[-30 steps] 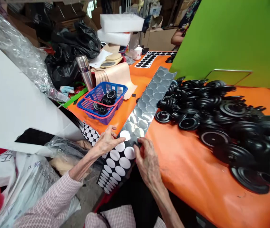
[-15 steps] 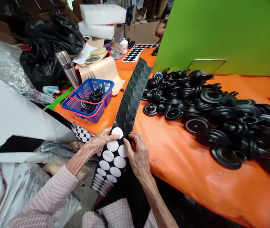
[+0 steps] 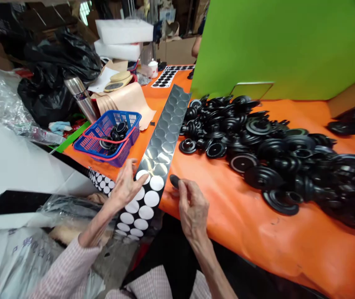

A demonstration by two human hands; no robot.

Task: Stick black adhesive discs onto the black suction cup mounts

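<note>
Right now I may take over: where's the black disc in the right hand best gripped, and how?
Probably pinch the black disc by its left rim, coming from the person's left: the right hand covers its right edge, and its flat, rounded shape leaves the left rim exposed.

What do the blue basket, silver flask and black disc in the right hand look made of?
Blue basket: likely smooth plastic, with moulded lattice walls. Silver flask: probably polished stainless steel, from its metallic highlights. Black disc in the right hand: matte, no strong shine; perhaps foam or rubber, unclear.
</note>
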